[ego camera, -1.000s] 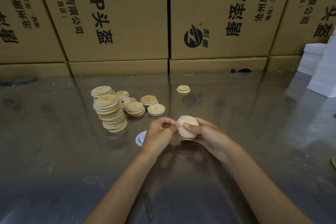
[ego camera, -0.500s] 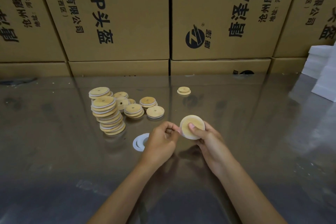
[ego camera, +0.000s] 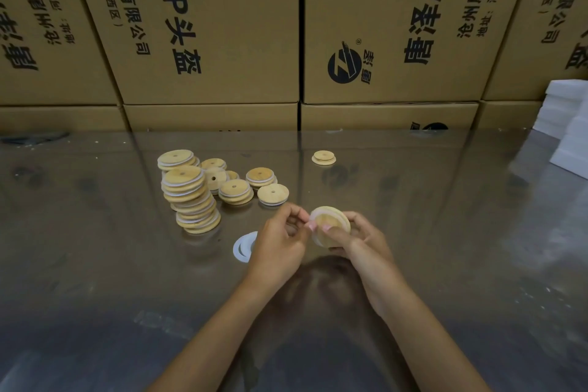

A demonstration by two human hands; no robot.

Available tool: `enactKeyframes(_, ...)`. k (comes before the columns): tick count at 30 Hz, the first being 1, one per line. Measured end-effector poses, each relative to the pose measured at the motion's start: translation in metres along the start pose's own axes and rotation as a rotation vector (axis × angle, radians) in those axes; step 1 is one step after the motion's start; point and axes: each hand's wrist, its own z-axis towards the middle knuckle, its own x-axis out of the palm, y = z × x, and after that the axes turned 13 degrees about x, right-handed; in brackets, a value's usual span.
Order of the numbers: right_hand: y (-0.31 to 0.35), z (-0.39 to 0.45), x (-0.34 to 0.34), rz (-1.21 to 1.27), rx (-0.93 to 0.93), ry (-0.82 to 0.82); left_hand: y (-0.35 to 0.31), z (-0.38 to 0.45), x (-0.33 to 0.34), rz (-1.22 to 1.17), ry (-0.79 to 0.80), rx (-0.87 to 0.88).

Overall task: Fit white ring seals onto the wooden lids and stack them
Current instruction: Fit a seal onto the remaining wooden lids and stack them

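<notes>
Both hands on one lid

Right hand [ego camera: 359,242] grips a wooden lid [ego camera: 331,226] above the tabletop [ego camera: 445,232]; left hand [ego camera: 280,242] pinches the white ring seal [ego camera: 313,216] at its rim. Leaning stack [ego camera: 191,197] sits left. Boxes [ego camera: 210,25] read "O-P头盔".

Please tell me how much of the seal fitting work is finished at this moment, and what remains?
Done: a tall stack of sealed lids and a few short piles beside it. In hand: the right hand holds one lid while the left hand works a white ring at its edge. Left: spare rings lie on the table; a lone lid farther back looks unsealed.
</notes>
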Motion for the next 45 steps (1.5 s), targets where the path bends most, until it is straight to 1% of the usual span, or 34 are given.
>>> enactKeyframes(3,-0.002,0.001,-0.003,-0.103,-0.035,0.01,0.002,0.003,-0.004,-0.026,-0.001,0.001)
enactKeyframes(7,-0.002,0.001,-0.003,-0.098,-0.089,0.016,0.003,0.009,-0.009,-0.047,0.005,0.002)
enactKeyframes(10,-0.002,0.002,-0.002,-0.041,-0.037,0.014,0.005,0.012,-0.012,-0.064,0.012,-0.036)
enactKeyframes(15,-0.003,0.003,-0.008,0.031,0.032,0.043,0.004,0.01,-0.009,-0.054,0.116,-0.062)
enactKeyframes(19,-0.002,0.006,-0.012,0.162,0.093,0.068,-0.001,0.005,-0.003,-0.087,0.194,-0.112)
enactKeyframes(23,-0.001,0.006,-0.012,0.183,0.111,0.067,-0.008,0.003,-0.005,-0.163,0.17,-0.186)
enactKeyframes(30,0.0,0.004,-0.01,0.071,0.107,0.096,-0.012,0.004,-0.015,-0.349,0.093,-0.338)
enactKeyframes(36,-0.001,0.003,-0.011,0.013,0.058,0.098,-0.011,0.005,-0.018,-0.429,0.063,-0.389)
enactKeyframes(40,0.0,0.005,-0.012,0.086,0.095,0.11,-0.013,0.006,-0.018,-0.494,0.018,-0.417)
enactKeyframes(42,0.001,0.006,-0.014,0.159,0.129,0.104,-0.013,0.008,-0.019,-0.482,-0.025,-0.422)
enactKeyframes(45,0.002,0.008,-0.015,0.244,0.179,0.106,-0.013,0.007,-0.015,-0.301,-0.038,-0.323)
